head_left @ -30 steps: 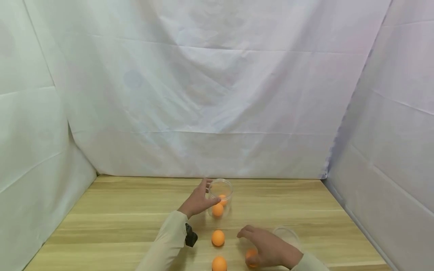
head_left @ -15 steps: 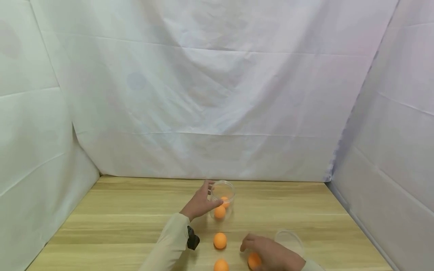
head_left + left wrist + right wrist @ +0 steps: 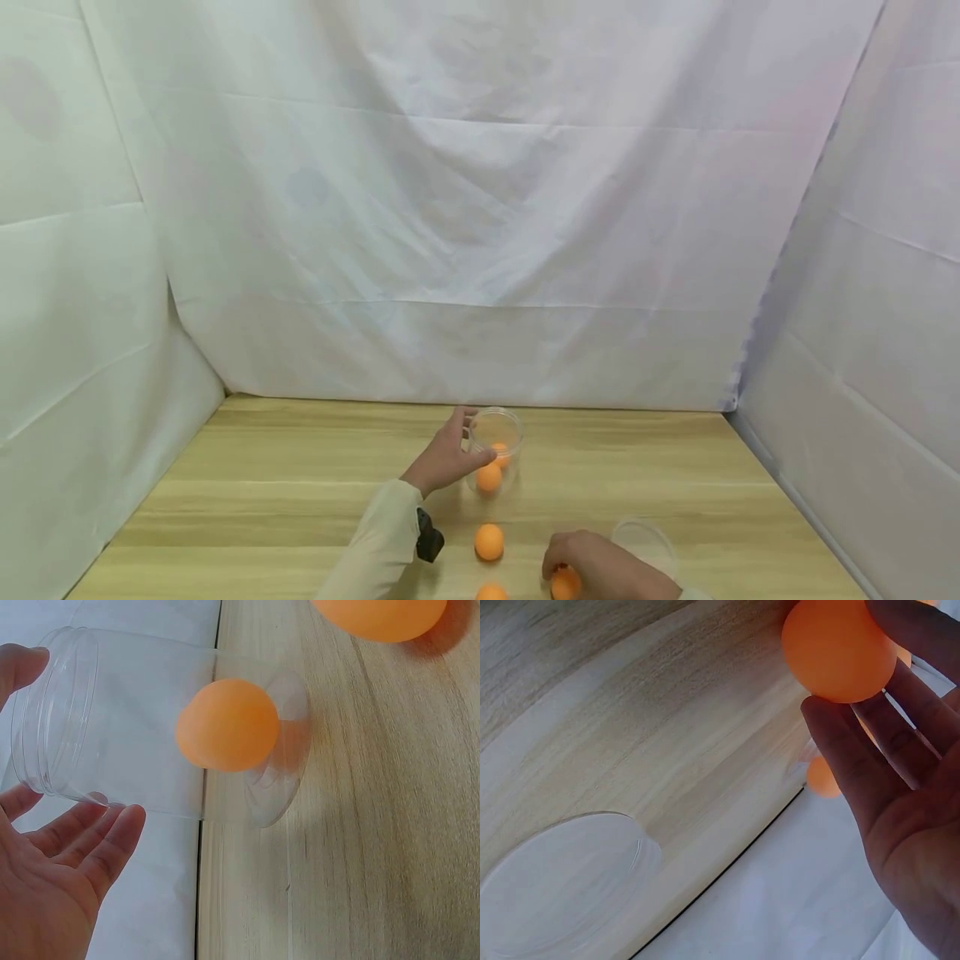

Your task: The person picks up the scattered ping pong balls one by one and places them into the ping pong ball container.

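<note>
Nearest edge, approx. 6 o'clock on table [image 3: 262, 500]: ball at edge [image 3: 491, 592], half cut off by frame, loose, untouched.

Just R of it, approx. 5 o'clock: right hand [image 3: 600, 571] pinching held ball [image 3: 565, 582]. Wrist view confirms: fingertips [image 3: 832, 720] curled round held ball [image 3: 838, 649], thumb side mostly out of frame; ball seems clear of the wood. Fingertip pinch, not palm grip, judged to suit release into a narrow opening. Second orange shape below fingers in wrist view, likely another loose ball; cannot tell which.

Clear lid [image 3: 643, 542] flat on table just beyond right hand, approx. 4 o'clock, apart from jar; off, so jar mouth free. Also seen in wrist view [image 3: 562, 877].

Centre: middle ball [image 3: 489, 542], loose, btwn hands, touching nothing. Black wrist unit [image 3: 429, 537] on left sleeve [image 3: 378, 546] beside it.

Farther, approx. 12 o'clock: clear jar [image 3: 495, 450] upright, two balls inside [image 3: 489, 477]. Left hand [image 3: 446, 458] at jar's L side, thumb and fingers loosely curved about the wall near the mouth. Wrist view: fingers [image 3: 90, 840] at threaded neck of jar [image 3: 150, 727], one at the rim, rest barely touching; steadying hold, not a clamp. Judged to keep light jar from tipping or sliding.

Beyond: white cloth [image 3: 480, 208] backdrop on three sides.
</note>
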Motion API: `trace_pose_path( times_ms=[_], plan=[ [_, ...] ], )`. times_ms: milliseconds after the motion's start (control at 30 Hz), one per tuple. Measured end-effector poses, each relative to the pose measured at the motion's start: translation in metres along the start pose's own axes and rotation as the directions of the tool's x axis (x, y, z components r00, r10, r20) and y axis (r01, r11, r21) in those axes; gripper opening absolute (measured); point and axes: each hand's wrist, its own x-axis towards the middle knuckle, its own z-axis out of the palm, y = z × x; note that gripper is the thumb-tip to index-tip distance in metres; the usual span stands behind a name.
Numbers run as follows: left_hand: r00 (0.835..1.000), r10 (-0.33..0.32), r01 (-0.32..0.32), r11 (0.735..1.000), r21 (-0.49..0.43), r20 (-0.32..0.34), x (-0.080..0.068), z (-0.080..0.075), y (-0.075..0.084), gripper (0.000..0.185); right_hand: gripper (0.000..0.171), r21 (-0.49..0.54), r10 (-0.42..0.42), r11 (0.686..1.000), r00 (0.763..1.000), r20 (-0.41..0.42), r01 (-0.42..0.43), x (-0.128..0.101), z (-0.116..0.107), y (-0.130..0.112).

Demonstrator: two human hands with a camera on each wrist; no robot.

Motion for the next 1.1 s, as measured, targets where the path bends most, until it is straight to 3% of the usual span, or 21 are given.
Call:
trace_pose_path(
  times_ms=[233, 400, 700, 1100],
  plan=[
    [1.000, -0.003, 0.003, 1.000, 0.002, -0.008, 0.003, 0.002, 0.001, 0.072, 0.014, -0.010, -0.035, 0.999, 0.999, -0.023, 0.034, -0.001, -0.006, -0.001],
    [1.000, -0.002, 0.002, 1.000, -0.005, -0.003, 0.005, 0.003, 0.003, 0.071, 0.020, -0.002, -0.009, 1.000, 1.000, -0.030, 0.009, -0.001, -0.011, -0.004],
    [1.000, 0.000, 0.000, 1.000, -0.005, 0.006, 0.004, 0.001, 0.003, 0.073, 0.024, -0.110, -0.068, 0.992, 0.995, -0.072, 0.060, 0.010, -0.027, -0.009],
    [1.000, -0.008, 0.008, 1.000, 0.000, 0.011, 0.001, -0.003, 0.004, 0.074, 0.019, -0.091, 0.065, 0.993, 0.993, -0.094, -0.073, 0.031, -0.060, -0.020]
  ],
)
